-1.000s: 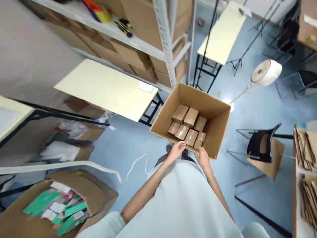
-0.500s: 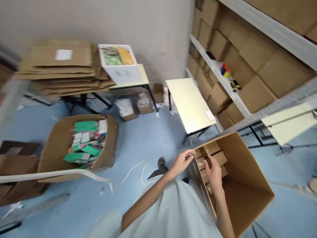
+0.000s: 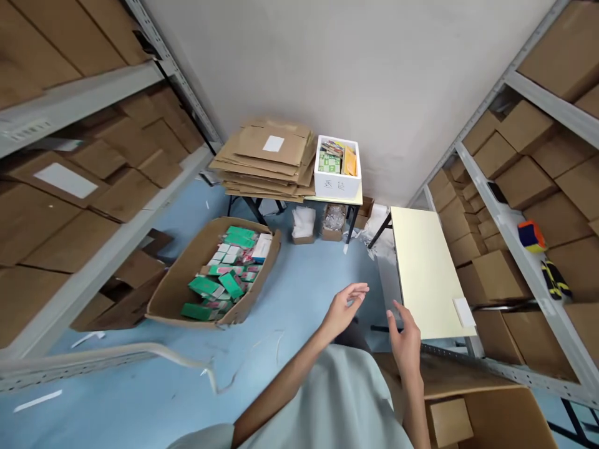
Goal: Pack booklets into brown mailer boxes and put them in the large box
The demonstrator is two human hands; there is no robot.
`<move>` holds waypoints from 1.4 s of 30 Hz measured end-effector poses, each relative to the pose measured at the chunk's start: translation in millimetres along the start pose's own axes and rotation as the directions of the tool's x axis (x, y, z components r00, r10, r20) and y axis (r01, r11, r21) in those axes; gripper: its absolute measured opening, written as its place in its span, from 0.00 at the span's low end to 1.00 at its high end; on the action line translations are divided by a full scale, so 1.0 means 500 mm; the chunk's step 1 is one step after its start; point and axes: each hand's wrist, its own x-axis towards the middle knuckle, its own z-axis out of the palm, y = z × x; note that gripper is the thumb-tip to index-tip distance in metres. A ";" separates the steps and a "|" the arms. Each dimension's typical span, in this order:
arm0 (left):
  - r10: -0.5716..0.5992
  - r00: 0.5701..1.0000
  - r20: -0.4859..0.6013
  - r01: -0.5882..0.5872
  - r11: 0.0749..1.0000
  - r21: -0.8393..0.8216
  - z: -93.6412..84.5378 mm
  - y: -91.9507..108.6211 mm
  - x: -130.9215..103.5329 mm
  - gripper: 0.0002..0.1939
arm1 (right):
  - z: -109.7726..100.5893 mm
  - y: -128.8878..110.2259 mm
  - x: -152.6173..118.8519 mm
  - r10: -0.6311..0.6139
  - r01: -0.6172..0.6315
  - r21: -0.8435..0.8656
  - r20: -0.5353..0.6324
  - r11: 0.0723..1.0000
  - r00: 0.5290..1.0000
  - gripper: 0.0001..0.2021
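My left hand (image 3: 345, 307) hangs in the air before my body, fingers loosely stretched and nothing in them. To its right my right hand (image 3: 404, 333) is raised with thumb and fingers apart, also holding nothing. Below and to the right of it stands a tall open carton (image 3: 510, 408) with small brown boxes (image 3: 450, 421) inside; only part of it is in view. A pale yellow table (image 3: 423, 268) lies just beyond my right hand, with a small white box (image 3: 463, 312) on its near right corner.
At left, a big open carton (image 3: 163, 293) holds green and white boxes. Against the wall are stacked flattened cardboard (image 3: 262, 153) and a white foam box (image 3: 336, 186). Shelves with cartons line both sides, left (image 3: 154, 212) and right (image 3: 515, 231). A pale strap (image 3: 154, 348) crosses low at left.
My view has swung left, so the carton with the small boxes now sits at the lower right. Both hands have come away from it and remain empty.
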 end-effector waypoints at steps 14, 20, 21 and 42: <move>0.017 0.996 -0.091 -0.014 0.999 0.040 -0.237 0.085 0.514 0.25 | 0.245 -0.164 0.626 -0.226 0.203 0.131 0.198 0.970 0.954 0.22; 0.065 0.972 -0.227 -0.059 0.998 0.033 -0.351 0.127 0.728 0.28 | 0.331 -0.276 0.874 -0.367 0.327 0.178 0.284 0.928 0.886 0.18; 0.054 0.970 -0.236 -0.051 0.998 0.022 -0.366 0.124 0.758 0.29 | 0.348 -0.287 0.906 -0.378 0.337 0.183 0.295 0.924 0.878 0.18; -0.194 0.970 -0.149 0.243 0.685 0.687 -0.573 0.126 1.323 0.14 | 0.683 -0.316 1.282 0.008 0.028 -0.068 0.479 0.997 0.878 0.16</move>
